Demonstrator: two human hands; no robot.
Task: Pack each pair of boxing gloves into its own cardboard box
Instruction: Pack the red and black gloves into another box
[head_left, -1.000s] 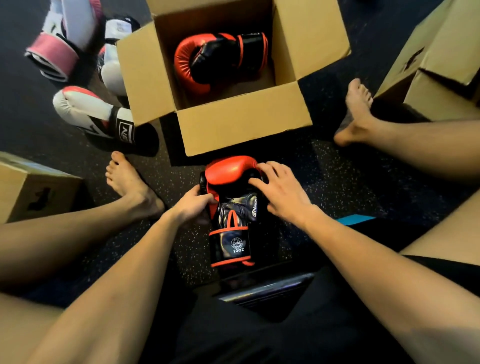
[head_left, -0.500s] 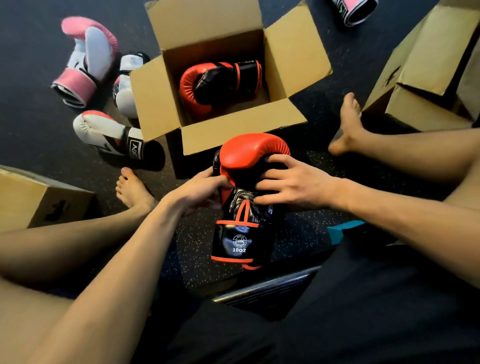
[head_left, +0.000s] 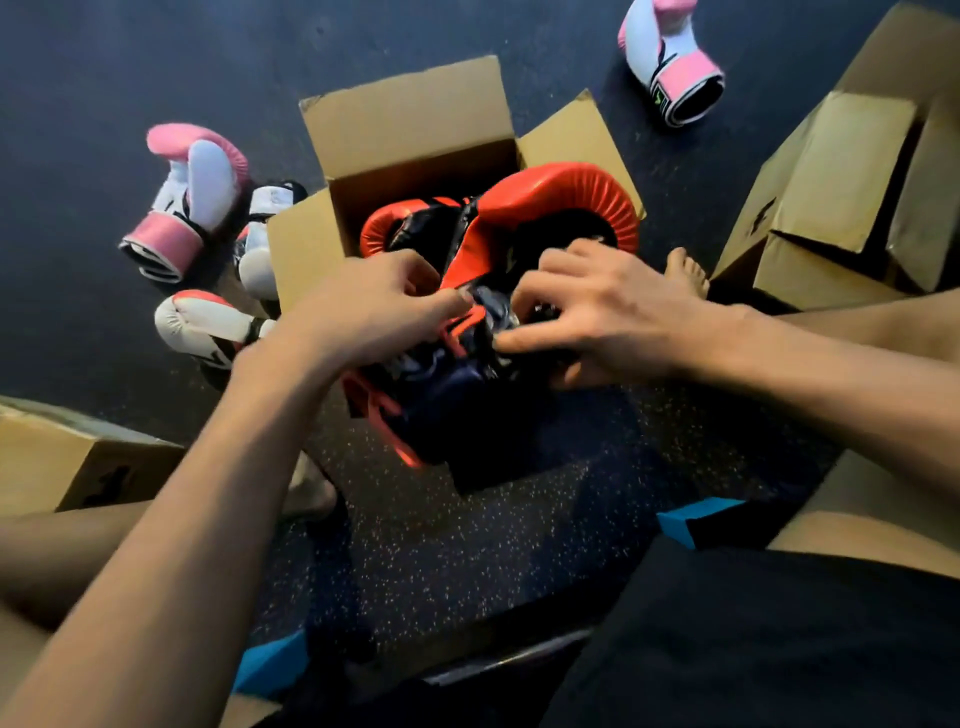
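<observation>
My left hand (head_left: 374, 306) and right hand (head_left: 597, 317) grip the second red-and-black glove (head_left: 561, 197) at its glossy cuff. Its puffy padded end is over the open cardboard box (head_left: 410, 114), mid-frame, by its mate (head_left: 384, 228). First pair nearly packed. Pink-and-white gloves (head_left: 197, 192) lie loose on the speckled floor (head_left: 467, 545), upper left and upper right: unpacked.

We see red-and-black glove (head_left: 556, 208) at centre, second red-and-black glove (head_left: 395, 228) at 11, plain tan box (head_left: 405, 119). Pink-and-white glove (head_left: 192, 202) at 10 o'clock, another pink-and-white glove (head_left: 670, 67) at 1. White glove (head_left: 208, 322), red trim, at 9. Floor (head_left: 467, 545) dark, pale speckles.
</observation>
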